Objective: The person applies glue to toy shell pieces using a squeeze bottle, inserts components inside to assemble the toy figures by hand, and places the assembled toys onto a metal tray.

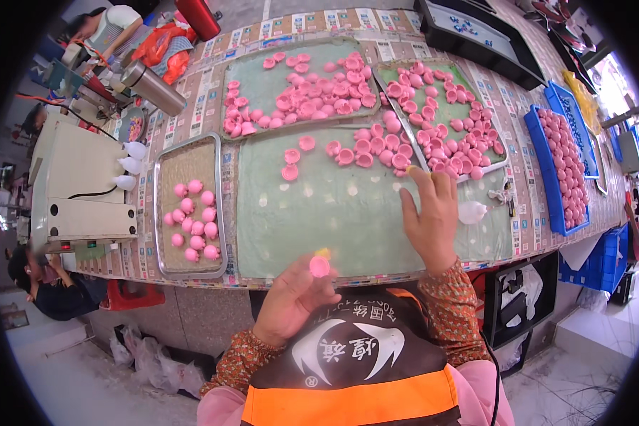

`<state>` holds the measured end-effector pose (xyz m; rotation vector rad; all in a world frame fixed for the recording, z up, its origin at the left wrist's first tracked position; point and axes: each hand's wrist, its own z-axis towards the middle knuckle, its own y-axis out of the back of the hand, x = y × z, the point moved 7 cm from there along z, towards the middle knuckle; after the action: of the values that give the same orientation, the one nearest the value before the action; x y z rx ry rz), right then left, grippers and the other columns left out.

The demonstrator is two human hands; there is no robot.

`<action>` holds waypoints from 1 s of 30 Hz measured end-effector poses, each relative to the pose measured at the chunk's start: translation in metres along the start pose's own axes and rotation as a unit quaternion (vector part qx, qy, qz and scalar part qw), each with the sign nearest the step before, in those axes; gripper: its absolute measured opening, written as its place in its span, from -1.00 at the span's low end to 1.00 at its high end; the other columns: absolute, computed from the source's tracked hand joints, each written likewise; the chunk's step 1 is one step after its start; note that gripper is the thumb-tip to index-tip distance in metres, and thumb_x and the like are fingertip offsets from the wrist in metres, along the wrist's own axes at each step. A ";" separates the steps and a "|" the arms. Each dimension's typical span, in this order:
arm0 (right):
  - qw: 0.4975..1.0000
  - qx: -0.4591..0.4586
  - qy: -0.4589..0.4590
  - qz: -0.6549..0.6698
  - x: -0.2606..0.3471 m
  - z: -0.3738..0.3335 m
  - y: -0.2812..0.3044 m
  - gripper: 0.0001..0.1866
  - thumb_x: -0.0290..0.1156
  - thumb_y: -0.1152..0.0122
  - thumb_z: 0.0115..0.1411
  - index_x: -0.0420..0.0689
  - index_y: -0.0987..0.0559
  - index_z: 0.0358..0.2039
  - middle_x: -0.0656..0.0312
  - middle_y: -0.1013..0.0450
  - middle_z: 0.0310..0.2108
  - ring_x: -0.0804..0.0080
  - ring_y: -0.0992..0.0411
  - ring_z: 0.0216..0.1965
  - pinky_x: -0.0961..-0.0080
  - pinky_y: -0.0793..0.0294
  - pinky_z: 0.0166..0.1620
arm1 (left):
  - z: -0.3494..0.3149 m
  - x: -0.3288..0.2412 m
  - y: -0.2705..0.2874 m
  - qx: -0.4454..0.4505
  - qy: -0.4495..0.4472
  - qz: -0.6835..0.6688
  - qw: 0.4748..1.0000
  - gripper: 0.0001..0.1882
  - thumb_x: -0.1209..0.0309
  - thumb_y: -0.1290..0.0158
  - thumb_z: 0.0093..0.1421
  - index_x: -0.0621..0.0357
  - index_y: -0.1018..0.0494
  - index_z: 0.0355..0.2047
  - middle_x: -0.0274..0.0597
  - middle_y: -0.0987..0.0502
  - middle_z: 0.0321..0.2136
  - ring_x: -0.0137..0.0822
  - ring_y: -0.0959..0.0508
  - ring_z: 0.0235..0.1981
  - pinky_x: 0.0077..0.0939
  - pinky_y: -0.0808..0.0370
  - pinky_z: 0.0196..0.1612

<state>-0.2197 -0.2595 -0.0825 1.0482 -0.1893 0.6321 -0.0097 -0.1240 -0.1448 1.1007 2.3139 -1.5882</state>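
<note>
Between the thumb and fingers of my left hand [296, 292] is a small pink half-shell [320, 267], its hollow side facing up. A yellow covering shows on one fingertip there. My right hand [433, 221] reaches forward over the table, thumb and forefinger apart, and its fingertips are at the near edge of a spread of pink half-shells [384, 145]. Yellow shows on its forefinger tip too. By those fingertips ends a long metal edge [407, 129]. Beside the right wrist lies a white bulb-shaped squeeze bottle [471, 212].
A metal tray [220, 248] at left holds several closed pink balls [197, 242]. Farther back, two trays [252, 67] [444, 71] hold loose shells. A blue crate [552, 206] of pink pieces stands right, a black bin [525, 67] behind. A pale machine [85, 188] and steel flask [153, 86] stand left.
</note>
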 end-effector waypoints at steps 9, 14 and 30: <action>0.990 0.026 0.004 -0.136 -0.009 0.024 -0.045 -0.80 -0.44 -0.22 0.01 -0.16 -0.44 -0.35 0.08 -0.31 -0.31 0.05 -0.30 -0.19 0.13 -0.26 -0.16 | -0.007 0.003 0.015 -0.012 0.002 0.006 1.000 -0.55 0.30 0.03 0.34 0.24 -0.24 0.16 -0.12 -0.49 -0.11 -0.35 -0.55 -0.18 -0.26 -0.58 -0.01; 0.999 -0.042 0.020 -0.026 0.008 0.026 -0.014 -0.85 -0.51 -0.22 0.03 -0.23 -0.44 -0.39 0.11 -0.32 -0.34 0.07 -0.29 -0.24 0.18 -0.26 -0.18 | -0.001 0.003 0.009 0.004 0.002 -0.005 1.000 -0.54 0.29 0.02 0.34 0.21 -0.26 0.18 -0.19 -0.50 -0.09 -0.39 -0.55 -0.20 -0.34 -0.53 0.01; 0.956 0.125 -0.123 0.235 -0.003 -0.066 -0.033 -0.91 -0.59 -0.05 0.16 -0.26 -0.40 -0.30 0.07 -0.35 -0.44 0.23 -0.38 -0.46 0.36 -0.35 -0.38 | -0.002 -0.002 -0.002 0.073 -0.032 -0.001 0.997 -0.55 0.26 0.07 0.37 0.16 -0.20 0.20 -0.32 -0.44 -0.11 -0.52 -0.51 -0.26 -0.51 -0.56 -0.06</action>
<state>-0.2127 -0.2154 -0.1411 1.3399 -0.6017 0.9702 -0.0095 -0.1238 -0.1415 1.0613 2.1885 -1.7903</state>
